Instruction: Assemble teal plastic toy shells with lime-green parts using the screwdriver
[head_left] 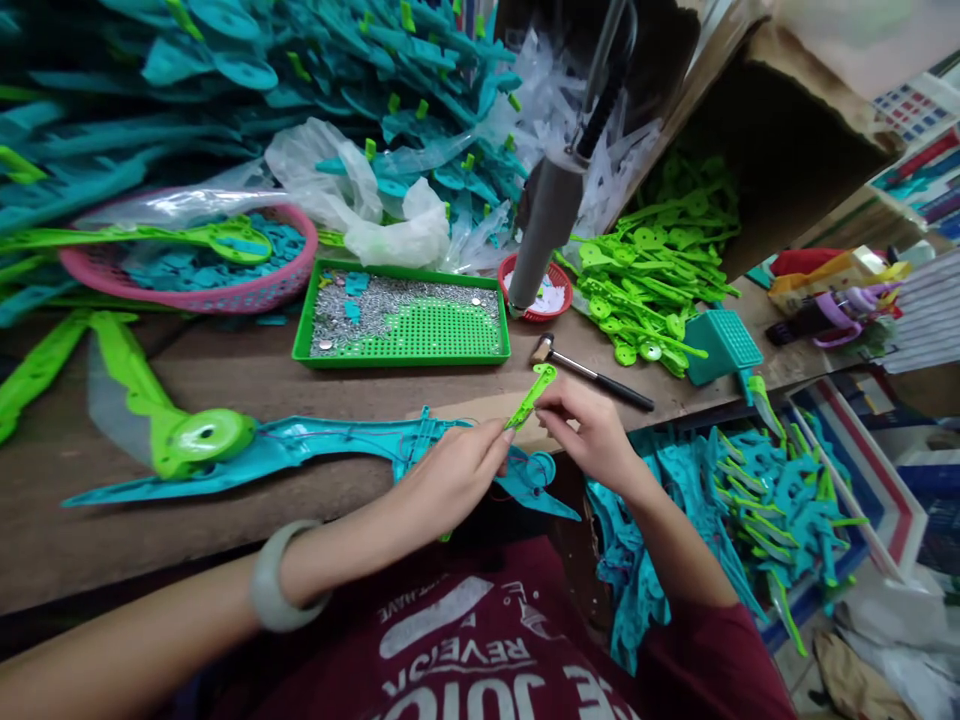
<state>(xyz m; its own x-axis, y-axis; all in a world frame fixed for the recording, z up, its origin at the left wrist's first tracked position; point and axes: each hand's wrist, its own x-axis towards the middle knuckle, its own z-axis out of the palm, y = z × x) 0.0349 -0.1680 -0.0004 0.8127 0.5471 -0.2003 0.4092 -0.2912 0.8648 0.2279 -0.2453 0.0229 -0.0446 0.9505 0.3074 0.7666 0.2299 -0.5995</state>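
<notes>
My left hand (476, 455) is closed around a narrow bright green plastic part (534, 392), which tilts up and to the right with a rounded end. Beside that part my right hand (589, 425) is pinched, its fingertips close to the green edge; whatever they hold is too small or hidden to name. Beneath my hands on the bench lies a long turquoise plastic toy half-shell (330, 437) with thin wires along it. A round green piece (206, 437) is joined at its left end. My left forearm and hand cover part of the shell.
A green tray (401, 360) of small metal screws stands behind my hands. Nearby are a hammer (600, 378), a red basket (562, 305), a hanging power screwdriver (541, 230) and a pink basket (225, 298). Turquoise parts (360, 75) and green parts (652, 250) are heaped behind.
</notes>
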